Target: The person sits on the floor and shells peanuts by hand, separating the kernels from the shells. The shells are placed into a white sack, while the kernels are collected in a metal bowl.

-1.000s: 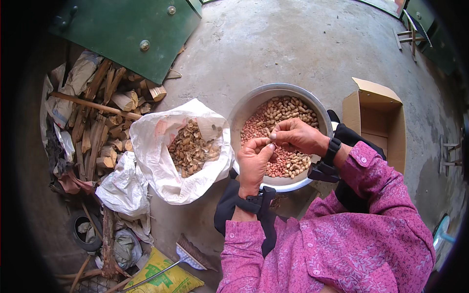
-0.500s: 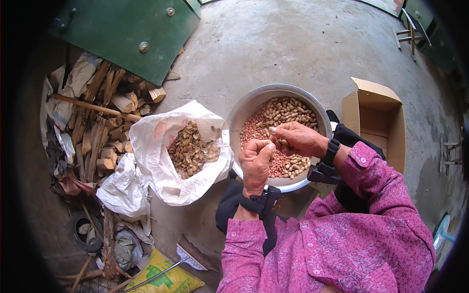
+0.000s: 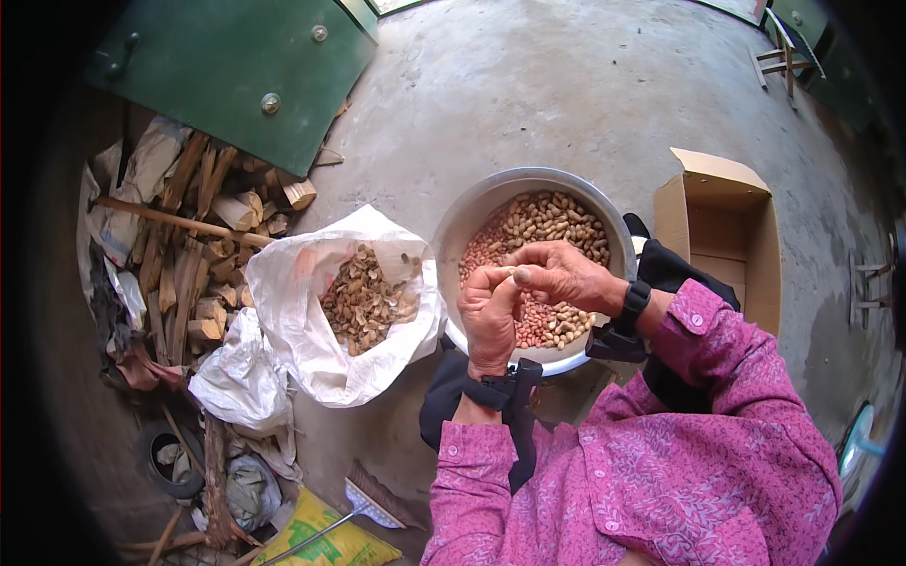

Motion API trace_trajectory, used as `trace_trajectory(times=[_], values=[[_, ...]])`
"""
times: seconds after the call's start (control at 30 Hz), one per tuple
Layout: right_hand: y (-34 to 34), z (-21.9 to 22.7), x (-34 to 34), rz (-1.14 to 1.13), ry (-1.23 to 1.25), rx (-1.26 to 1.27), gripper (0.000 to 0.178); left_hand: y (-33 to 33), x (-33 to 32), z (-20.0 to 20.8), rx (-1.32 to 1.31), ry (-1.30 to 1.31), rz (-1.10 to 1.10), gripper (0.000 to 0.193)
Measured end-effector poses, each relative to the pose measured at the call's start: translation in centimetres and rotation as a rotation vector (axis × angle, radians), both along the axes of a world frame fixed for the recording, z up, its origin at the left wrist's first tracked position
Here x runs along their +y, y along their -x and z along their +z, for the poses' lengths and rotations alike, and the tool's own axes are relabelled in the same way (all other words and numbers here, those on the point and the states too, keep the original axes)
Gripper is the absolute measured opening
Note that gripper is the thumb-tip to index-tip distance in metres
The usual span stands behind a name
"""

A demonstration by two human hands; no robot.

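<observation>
My left hand [image 3: 488, 321] and my right hand [image 3: 569, 278] meet at the fingertips above a wide metal basin [image 3: 453, 222]. Both are closed in a pinch, thumbs against bent forefingers. Whatever lies between the fingertips is too small and covered to make out. Inside the basin, unshelled peanuts [image 3: 557, 220] are heaped at the far side, with more whole pods [image 3: 570, 324] at the near right. Pinkish shelled peanut kernels [image 3: 483, 249] lie at the left and below my hands. Left of the basin, a white woven sack [image 3: 293, 321] stands with its mouth spread, holding broken peanut shells [image 3: 363, 302].
A cardboard box [image 3: 763, 259] with raised flaps stands right of the basin. Split firewood [image 3: 193, 274] is piled at the left below a green panel [image 3: 236, 85]. A crumpled white bag [image 3: 243, 373], a brush [image 3: 373, 505] and a yellow bag [image 3: 326, 538] lie at lower left.
My hands have drawn closer together, the right one shifting slightly left, its fingers now against the left fingertips. The whole view has shifted a little.
</observation>
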State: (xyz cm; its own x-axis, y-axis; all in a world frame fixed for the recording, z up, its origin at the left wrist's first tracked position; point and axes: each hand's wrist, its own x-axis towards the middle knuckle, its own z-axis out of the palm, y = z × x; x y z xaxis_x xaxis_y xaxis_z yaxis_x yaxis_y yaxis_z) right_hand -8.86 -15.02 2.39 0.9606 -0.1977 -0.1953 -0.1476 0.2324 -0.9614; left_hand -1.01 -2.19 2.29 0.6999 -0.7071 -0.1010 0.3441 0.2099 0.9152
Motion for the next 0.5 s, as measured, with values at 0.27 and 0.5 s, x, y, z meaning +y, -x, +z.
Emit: trace_trajectory(times=[0.27,0.5], values=[[-0.5,-0.6,0.4,-0.059,0.095,-0.196,0.042,0.5,-1.1,-0.1,0.023,0.105,0.022,0.010],[-0.3,-0.2,0.4,-0.101,0.156,-0.181,0.035,0.9,-1.2,-0.3,-0.020,0.093,0.041,0.012]])
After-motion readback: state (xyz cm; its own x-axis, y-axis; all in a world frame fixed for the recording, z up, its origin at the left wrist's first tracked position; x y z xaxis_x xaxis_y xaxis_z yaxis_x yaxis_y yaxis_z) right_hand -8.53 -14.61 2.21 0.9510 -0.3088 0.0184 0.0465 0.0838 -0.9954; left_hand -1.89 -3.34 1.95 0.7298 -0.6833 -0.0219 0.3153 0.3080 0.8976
